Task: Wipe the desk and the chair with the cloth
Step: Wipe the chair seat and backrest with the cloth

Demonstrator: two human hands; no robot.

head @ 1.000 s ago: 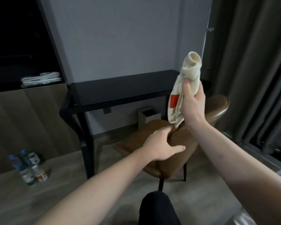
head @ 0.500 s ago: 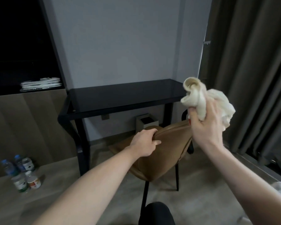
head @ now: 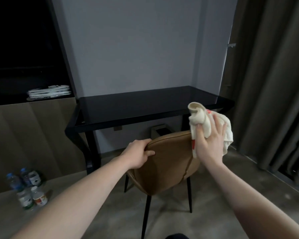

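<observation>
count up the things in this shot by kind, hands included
hands: 2, left hand gripping the chair back, right hand holding the cloth
chair: 1
desk: 1
cloth: 1
bottles on the floor: about 5, clustered
total: about 10

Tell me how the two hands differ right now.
The left hand grips the top edge of the brown chair back bare, fingers curled over it; the right hand holds the bunched cream cloth against the back's right edge. The left hand sits lower, the right higher. Both are at the same chair back.
</observation>
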